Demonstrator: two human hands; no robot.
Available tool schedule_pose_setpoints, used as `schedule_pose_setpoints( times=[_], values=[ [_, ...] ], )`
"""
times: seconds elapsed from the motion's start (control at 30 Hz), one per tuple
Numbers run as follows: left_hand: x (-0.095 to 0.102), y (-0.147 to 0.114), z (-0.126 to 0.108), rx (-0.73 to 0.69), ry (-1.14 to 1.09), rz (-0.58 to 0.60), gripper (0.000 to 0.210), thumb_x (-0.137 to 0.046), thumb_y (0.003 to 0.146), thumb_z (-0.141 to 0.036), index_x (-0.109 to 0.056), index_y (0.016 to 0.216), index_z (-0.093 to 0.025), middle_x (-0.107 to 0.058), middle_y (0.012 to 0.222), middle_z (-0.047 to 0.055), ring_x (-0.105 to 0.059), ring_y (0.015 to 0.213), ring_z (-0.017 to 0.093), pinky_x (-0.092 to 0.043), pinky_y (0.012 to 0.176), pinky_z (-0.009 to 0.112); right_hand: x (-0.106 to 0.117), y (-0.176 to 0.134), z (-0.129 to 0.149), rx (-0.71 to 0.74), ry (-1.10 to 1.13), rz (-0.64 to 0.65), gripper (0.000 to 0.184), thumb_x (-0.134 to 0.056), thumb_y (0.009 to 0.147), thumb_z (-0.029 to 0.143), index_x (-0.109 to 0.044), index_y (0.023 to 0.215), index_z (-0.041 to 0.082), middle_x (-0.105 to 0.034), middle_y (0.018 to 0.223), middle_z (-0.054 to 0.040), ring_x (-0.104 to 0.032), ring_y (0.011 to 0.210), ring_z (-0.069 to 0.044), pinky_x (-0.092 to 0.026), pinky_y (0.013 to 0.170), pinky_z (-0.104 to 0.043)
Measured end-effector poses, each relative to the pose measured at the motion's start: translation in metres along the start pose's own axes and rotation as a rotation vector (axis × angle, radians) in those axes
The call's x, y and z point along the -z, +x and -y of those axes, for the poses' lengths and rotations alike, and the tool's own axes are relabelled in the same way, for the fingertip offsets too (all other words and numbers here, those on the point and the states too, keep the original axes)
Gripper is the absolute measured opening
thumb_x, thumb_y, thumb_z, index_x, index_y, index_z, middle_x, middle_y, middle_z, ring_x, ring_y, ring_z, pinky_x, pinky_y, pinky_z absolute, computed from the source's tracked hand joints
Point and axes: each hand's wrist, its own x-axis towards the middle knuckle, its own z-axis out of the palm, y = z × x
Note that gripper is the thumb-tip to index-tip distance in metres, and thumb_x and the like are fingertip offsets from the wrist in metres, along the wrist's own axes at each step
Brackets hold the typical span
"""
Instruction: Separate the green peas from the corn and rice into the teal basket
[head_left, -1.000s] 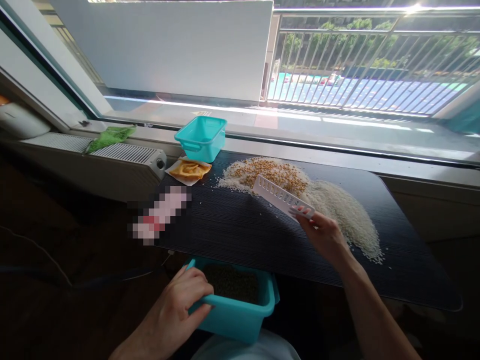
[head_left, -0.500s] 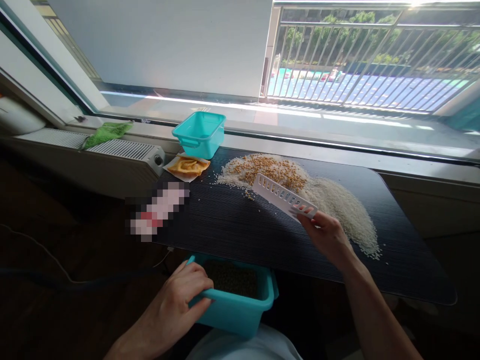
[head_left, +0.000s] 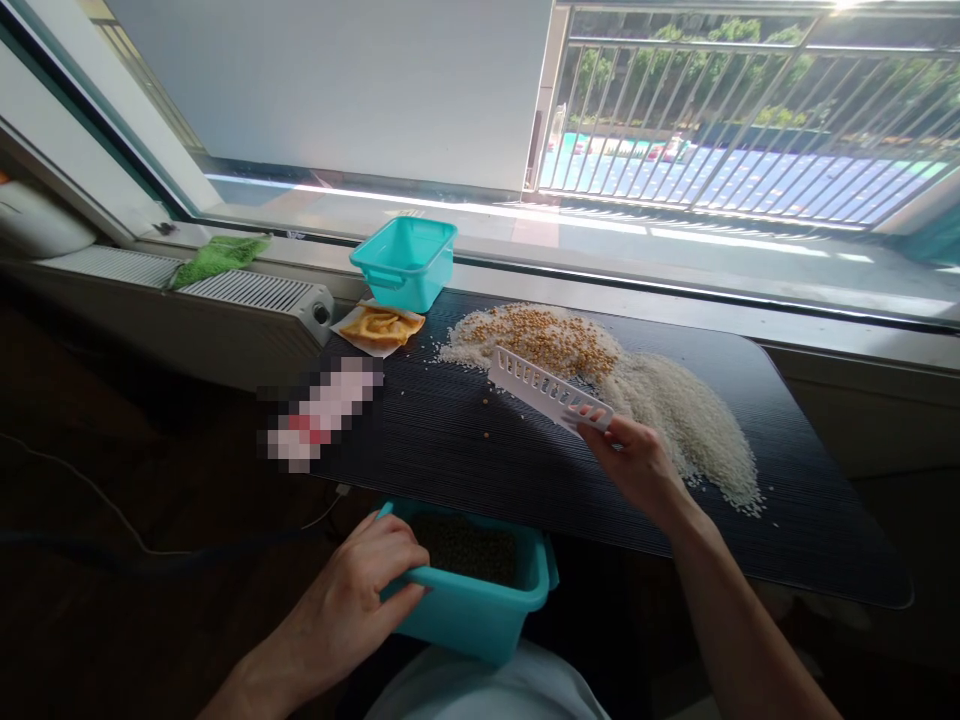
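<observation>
My left hand [head_left: 382, 575] grips the near left rim of a turquoise plastic bin [head_left: 480, 610], held below the table's front edge. Small dark greenish grains [head_left: 465, 550] cover the bin's inside. In my right hand [head_left: 634, 455] is a white slotted plastic strip [head_left: 547, 390], pinched at its right end and tilted over the tabletop. Just beyond the strip lies a heap of white rice topped with yellow-brown soybeans or similar round grains [head_left: 555, 335]. A plain rice pile [head_left: 690, 420] adjoins it on the right.
On the dark table [head_left: 427, 430], a second turquoise bin [head_left: 409, 265] stands at the back left by the window. Beside it a yellow-orange folded item [head_left: 379, 328] lies on white paper. A pixelated object [head_left: 326, 410] is at the left edge. A green cloth [head_left: 217, 258] rests on the radiator [head_left: 247, 300].
The white strip has shifted left and slightly toward me with my right hand. A couple of loose yellow grains now lie on the table left of it. My left hand keeps its hold.
</observation>
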Motion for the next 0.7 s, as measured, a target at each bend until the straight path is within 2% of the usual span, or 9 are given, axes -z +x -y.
schedule_pose_setpoints(
  times=[0.13, 0.33, 0.47, 0.7],
  values=[
    [0.001, 0.001, -0.001, 0.002, -0.011, -0.004, 0.015, -0.053, 0.088, -0.011, -0.065, 0.086, -0.020, -0.070, 0.089, 0.004, -0.062, 0.092, 0.022, -0.049, 0.087, 0.037, 0.002, -0.004, 0.005, 0.034, 0.013, 0.035, 0.030, -0.055, 0.091, 0.038, -0.077, 0.102, 0.021, -0.079, 0.096, -0.0062, -0.073, 0.083, -0.024, -0.057, 0.067, -0.032],
    [0.002, 0.000, -0.002, -0.004, -0.005, -0.017, 0.015, -0.053, 0.089, -0.012, -0.065, 0.086, -0.020, -0.070, 0.090, 0.004, -0.063, 0.091, 0.021, -0.050, 0.083, 0.036, 0.004, 0.000, 0.007, 0.022, -0.051, -0.021, 0.030, -0.054, 0.092, 0.037, -0.078, 0.100, 0.021, -0.079, 0.095, -0.0056, -0.073, 0.083, -0.024, -0.056, 0.067, -0.032],
    [0.002, 0.000, -0.002, -0.010, -0.006, -0.021, 0.016, -0.052, 0.089, -0.011, -0.065, 0.087, -0.020, -0.070, 0.089, 0.004, -0.063, 0.090, 0.021, -0.050, 0.084, 0.036, 0.003, 0.001, 0.008, 0.021, -0.074, 0.001, 0.031, -0.053, 0.092, 0.037, -0.078, 0.100, 0.021, -0.080, 0.093, -0.0055, -0.073, 0.078, -0.024, -0.056, 0.063, -0.030],
    [0.004, 0.002, -0.002, -0.012, 0.000, -0.012, 0.015, -0.052, 0.088, -0.010, -0.064, 0.088, -0.018, -0.070, 0.091, 0.006, -0.063, 0.092, 0.022, -0.050, 0.085, 0.037, 0.011, -0.013, 0.009, 0.076, -0.007, 0.042, 0.027, -0.056, 0.091, 0.035, -0.077, 0.099, 0.020, -0.079, 0.098, -0.0061, -0.073, 0.085, -0.024, -0.058, 0.072, -0.033]
  ],
)
